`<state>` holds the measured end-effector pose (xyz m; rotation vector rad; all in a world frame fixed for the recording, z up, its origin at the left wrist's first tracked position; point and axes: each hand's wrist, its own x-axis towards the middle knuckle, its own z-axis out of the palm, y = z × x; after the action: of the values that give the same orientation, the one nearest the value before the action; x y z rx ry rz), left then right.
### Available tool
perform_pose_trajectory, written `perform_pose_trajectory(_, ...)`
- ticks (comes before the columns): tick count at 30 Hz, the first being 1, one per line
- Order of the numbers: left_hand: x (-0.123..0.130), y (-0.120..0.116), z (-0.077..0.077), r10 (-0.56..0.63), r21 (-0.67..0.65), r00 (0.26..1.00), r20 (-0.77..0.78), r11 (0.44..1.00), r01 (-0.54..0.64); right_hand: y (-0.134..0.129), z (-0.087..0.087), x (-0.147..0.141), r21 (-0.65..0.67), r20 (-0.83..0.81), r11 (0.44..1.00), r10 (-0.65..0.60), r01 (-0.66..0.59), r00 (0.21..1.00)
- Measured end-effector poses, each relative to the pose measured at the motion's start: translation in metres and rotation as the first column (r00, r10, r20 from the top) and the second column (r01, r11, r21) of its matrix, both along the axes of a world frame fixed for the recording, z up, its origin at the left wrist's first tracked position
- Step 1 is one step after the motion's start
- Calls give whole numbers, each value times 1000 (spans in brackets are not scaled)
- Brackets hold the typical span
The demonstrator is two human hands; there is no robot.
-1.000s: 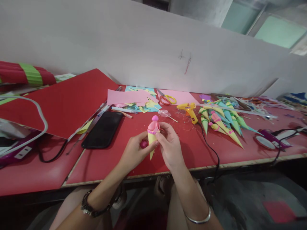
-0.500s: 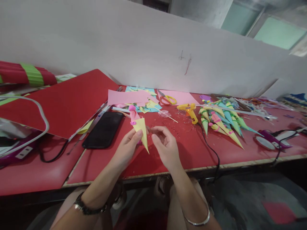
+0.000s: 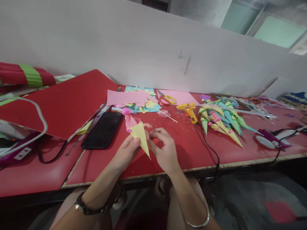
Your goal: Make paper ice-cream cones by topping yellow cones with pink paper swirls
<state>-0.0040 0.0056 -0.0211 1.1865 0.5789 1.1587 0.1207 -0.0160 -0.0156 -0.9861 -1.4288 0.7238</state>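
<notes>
A yellow paper cone (image 3: pixel 141 136) with a pink paper top and small pink balls points down and to the right. My left hand (image 3: pixel 128 148) is closed on it, the thumb across its front. Close against the cone's right side is my right hand (image 3: pixel 165 149), fingers bent and pressed together; their tips are partly behind the cone, and what they hold, if anything, is hidden.
A black phone (image 3: pixel 103 130) lies left of my hands. Beyond them are scissors (image 3: pixel 167 98), paper pieces and a wrapped lollipop (image 3: pixel 164 113). To the right are a yellow glue gun (image 3: pixel 188 110) with a black cord and a pile of paper cones (image 3: pixel 222 116).
The cone has turned and tilted, its pink top moving left and its tip slightly down and right. My right hand has come closer, its fingertips now against the cone's side.
</notes>
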Motion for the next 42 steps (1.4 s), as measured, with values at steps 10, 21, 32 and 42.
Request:
perform_pose_trajectory(10, -4, 3, -10, 10, 62, 999, -31, 998, -8, 2, -3, 1, -91, -78, 995, 19, -26, 997)
perform_pose_trajectory(21, 4, -2, 4, -15, -42, 998, 60, 999, 18, 8, -6, -4, -279, -702, 914, 14, -293, 712)
perform_pose_trajectory(32, 0, 3, -6, 58, -16, 989, -137, 998, -61, 7, -2, 1, -237, -818, 921, -18, -308, 576)
perform_pose_trajectory(42, 5, -1, 6, 144, 7, 891, -430, 988, -156, 6, 0, 0, -217, -769, 949, -22, -228, 639)
